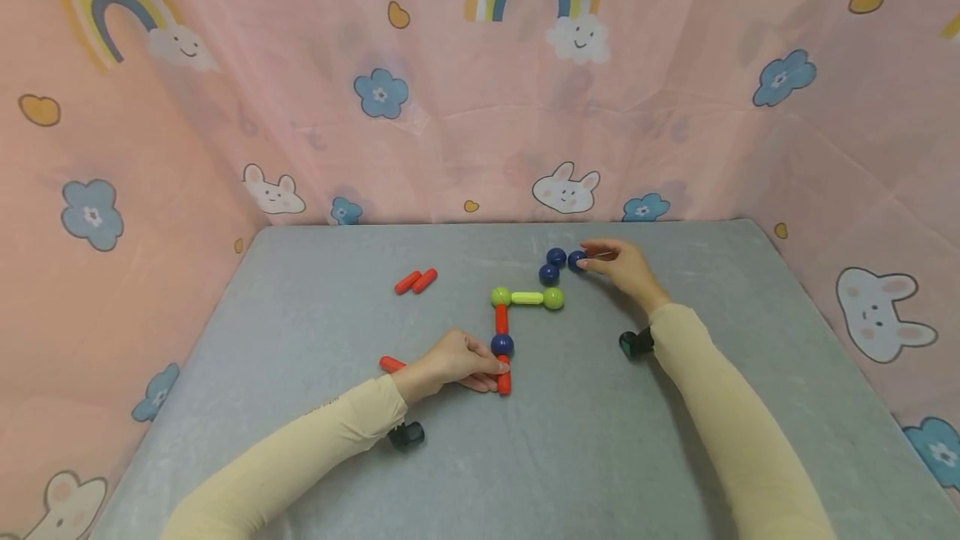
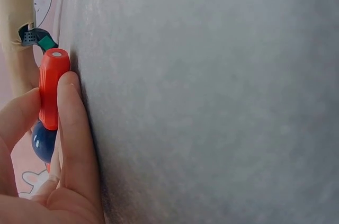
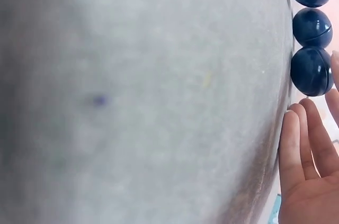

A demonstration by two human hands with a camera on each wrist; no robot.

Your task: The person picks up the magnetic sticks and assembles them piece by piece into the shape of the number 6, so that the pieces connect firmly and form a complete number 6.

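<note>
Your left hand [image 1: 457, 358] has its thumb and fingers pinched on a red rod [image 1: 505, 387], at the near end of a joined chain right of the bench's middle. From that rod, the chain runs away from you through a dark blue ball [image 1: 502, 345] and a second red rod [image 1: 502, 319] to a green corner ball [image 1: 500, 297]. There it turns right, along a light green rod [image 1: 527, 298], to a green end ball [image 1: 553, 298].

Your right hand [image 1: 621, 267] is farther off and to the right, thumb and fingertips closed narrowly about a loose blue ball [image 1: 574, 260] on the bench [image 1: 585, 440]. Just left of that ball are two more: a far blue ball [image 1: 556, 257] and a nearer blue ball [image 1: 549, 274], both beyond the green end ball.

Left of the chain, on the far part of the bench, a pair of red rods [image 1: 425, 281] lies slantwise side by side. Another red rod, the partly hidden rod [image 1: 391, 363], sticks out to the left from behind your left wrist. A pink printed curtain [image 1: 450, 148] stands behind the bench.
</note>
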